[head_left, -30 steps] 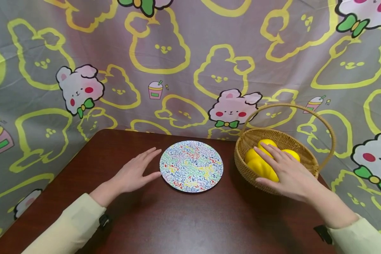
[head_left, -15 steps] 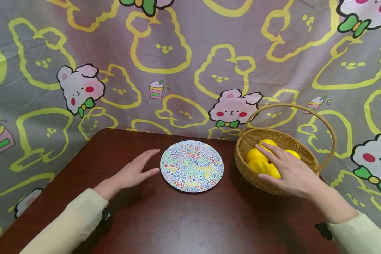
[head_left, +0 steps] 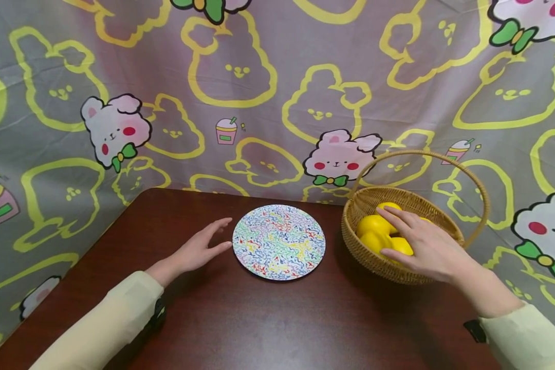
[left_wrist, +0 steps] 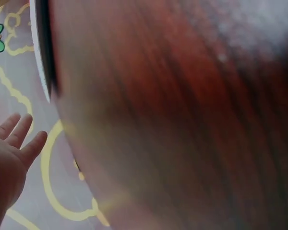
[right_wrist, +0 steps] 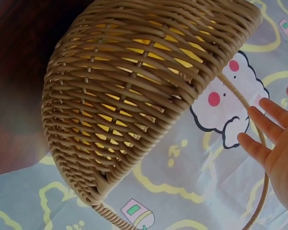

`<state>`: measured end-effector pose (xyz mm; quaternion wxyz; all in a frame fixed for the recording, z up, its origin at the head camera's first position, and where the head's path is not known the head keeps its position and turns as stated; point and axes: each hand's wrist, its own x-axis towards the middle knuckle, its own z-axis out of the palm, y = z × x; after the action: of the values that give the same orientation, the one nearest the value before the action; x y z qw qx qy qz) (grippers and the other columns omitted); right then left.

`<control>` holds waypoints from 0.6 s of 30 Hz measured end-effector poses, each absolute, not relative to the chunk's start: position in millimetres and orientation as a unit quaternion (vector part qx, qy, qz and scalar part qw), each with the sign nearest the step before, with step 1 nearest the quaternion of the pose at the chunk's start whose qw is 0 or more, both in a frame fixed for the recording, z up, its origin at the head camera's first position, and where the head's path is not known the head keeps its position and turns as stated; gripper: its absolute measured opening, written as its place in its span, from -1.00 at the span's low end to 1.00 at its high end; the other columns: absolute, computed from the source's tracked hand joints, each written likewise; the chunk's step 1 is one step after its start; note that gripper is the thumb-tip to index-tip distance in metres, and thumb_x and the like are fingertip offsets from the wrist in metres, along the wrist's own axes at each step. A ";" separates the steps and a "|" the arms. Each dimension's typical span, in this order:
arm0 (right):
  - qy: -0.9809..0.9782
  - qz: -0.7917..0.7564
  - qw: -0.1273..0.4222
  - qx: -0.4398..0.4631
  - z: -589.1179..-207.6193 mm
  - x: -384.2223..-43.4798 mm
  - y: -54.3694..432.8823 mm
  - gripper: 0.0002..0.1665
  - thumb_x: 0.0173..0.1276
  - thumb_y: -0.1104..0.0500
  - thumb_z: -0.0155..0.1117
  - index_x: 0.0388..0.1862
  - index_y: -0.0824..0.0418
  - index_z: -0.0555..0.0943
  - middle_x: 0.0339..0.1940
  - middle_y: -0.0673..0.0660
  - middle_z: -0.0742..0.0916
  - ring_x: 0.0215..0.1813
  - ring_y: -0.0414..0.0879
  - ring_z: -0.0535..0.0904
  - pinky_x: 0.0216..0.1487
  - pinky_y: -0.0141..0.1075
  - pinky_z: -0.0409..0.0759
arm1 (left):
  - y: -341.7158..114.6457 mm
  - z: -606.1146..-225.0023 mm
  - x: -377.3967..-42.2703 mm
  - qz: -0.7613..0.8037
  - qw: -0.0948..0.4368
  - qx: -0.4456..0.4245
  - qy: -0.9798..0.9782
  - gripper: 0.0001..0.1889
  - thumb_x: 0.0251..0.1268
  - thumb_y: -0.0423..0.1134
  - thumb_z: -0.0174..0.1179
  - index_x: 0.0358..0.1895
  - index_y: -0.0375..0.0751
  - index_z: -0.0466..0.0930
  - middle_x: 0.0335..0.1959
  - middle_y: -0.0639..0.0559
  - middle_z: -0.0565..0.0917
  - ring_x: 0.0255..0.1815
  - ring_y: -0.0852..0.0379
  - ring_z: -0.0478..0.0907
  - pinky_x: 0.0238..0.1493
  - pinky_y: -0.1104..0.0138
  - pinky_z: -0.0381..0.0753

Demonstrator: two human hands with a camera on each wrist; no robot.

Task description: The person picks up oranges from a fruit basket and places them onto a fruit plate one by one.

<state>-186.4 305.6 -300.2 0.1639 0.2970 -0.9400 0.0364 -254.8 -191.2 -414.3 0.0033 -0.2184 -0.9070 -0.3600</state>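
Note:
A round plate (head_left: 279, 242) with a multicoloured squiggle pattern lies on the dark table. Just left of its rim my left hand (head_left: 195, 250) hovers, fingers extended and holding nothing; the left wrist view also shows that hand (left_wrist: 12, 153) beside the plate's edge (left_wrist: 40, 52). To the right, a wicker basket (head_left: 365, 262) with a tall handle carries several yellow fruits (head_left: 373, 226), their kind partly hidden. Over the basket's near right side my right hand (head_left: 432, 252) is spread with straight fingers, gripping nothing. In the right wrist view, yellow shows through the basket's weave (right_wrist: 129, 81).
The brown wooden table (head_left: 277, 324) stretches toward me in front of the plate. Behind it hangs a grey curtain (head_left: 268, 118) with cartoon prints. The basket's arched handle (head_left: 483, 198) rises behind my right hand.
My right hand has shifted slightly right, uncovering more of the yellow fruits. My left hand's fingers have drawn back a little from the plate. The plate and basket stay in place.

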 end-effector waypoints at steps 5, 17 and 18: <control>-0.939 0.036 0.163 0.301 -300.1 -187.8 308.6 -0.02 0.24 -0.20 0.35 0.54 0.02 0.17 0.37 0.29 0.41 0.27 0.29 0.39 0.10 0.19 0.42 | -188.3 -419.2 -258.5 -0.370 -0.003 -0.220 -0.903 -0.33 0.38 -0.07 0.20 0.48 -0.04 0.15 0.37 -0.19 0.34 0.32 -0.17 0.33 0.22 -0.15 0.36; -0.939 0.034 0.165 0.301 -298.6 -190.0 311.6 -0.06 0.26 -0.18 0.34 0.53 0.04 0.19 0.35 0.28 0.43 0.26 0.27 0.40 0.10 0.17 0.44 | -184.0 -429.9 -269.7 -0.385 -0.037 -0.207 -0.899 -0.30 0.32 -0.09 0.27 0.45 -0.10 0.18 0.33 -0.23 0.38 0.30 -0.20 0.35 0.25 -0.14 0.32; -0.939 0.034 0.165 0.301 -298.3 -190.3 312.0 -0.06 0.26 -0.17 0.34 0.53 0.04 0.19 0.35 0.28 0.44 0.25 0.27 0.41 0.09 0.17 0.44 | -184.0 -431.0 -271.0 -0.385 -0.039 -0.206 -0.899 -0.30 0.32 -0.08 0.27 0.45 -0.10 0.18 0.33 -0.23 0.38 0.30 -0.20 0.35 0.25 -0.14 0.32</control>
<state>-190.3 312.0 -298.3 0.1650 0.3012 -0.9386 0.0345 -271.0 -184.0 -431.0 -0.0392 -0.2063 -0.8986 -0.3852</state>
